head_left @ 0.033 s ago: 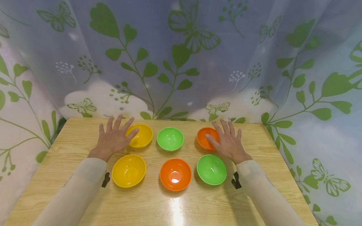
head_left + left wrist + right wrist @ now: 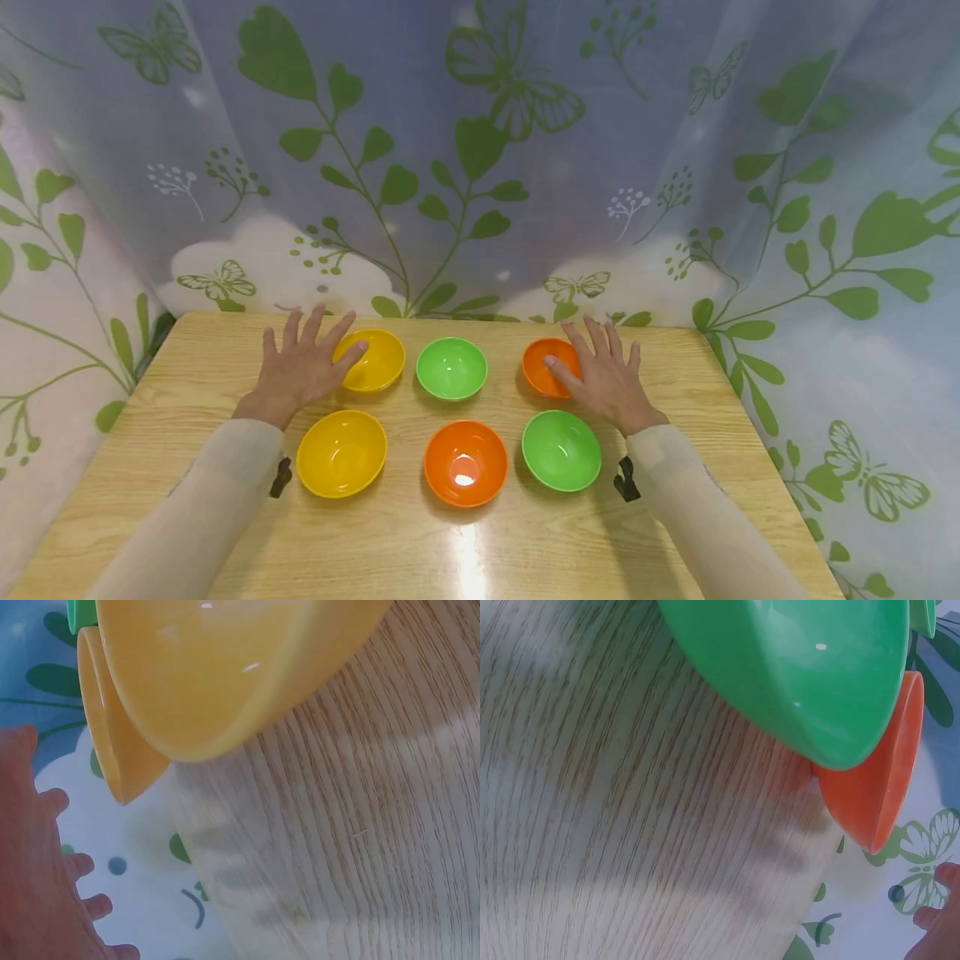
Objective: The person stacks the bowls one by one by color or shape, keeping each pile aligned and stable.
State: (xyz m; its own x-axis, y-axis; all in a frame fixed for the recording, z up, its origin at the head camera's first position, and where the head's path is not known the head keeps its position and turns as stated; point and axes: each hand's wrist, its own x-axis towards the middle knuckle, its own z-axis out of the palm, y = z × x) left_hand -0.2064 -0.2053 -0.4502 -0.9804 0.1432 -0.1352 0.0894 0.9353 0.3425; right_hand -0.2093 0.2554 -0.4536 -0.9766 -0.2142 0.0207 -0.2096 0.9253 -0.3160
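Your left hand (image 2: 298, 368) is spread wide, with nothing in it. From above, it hides the left edge of the far yellow bowl (image 2: 380, 362), but the left wrist view shows a gap between them. Your right hand (image 2: 611, 383) is spread too and has nothing in it. Its thumb hides a bit of the far orange bowl (image 2: 542, 369). (The right wrist view shows only a little of that hand, and that part is not on the bowl.) Nothing has moved since the picture just before, so no bowl is picked up, and all six sit apart, right way up. Between the two far ones is the far green bowl (image 2: 452, 368). Closer to you, from left to right, are the near yellow bowl (image 2: 342, 454), the near orange bowl (image 2: 466, 458) and the near green bowl (image 2: 561, 451). They are all on the wood table (image 2: 375, 550). Behind it hangs a leafy cloth (image 2: 420, 100) with butterflies.
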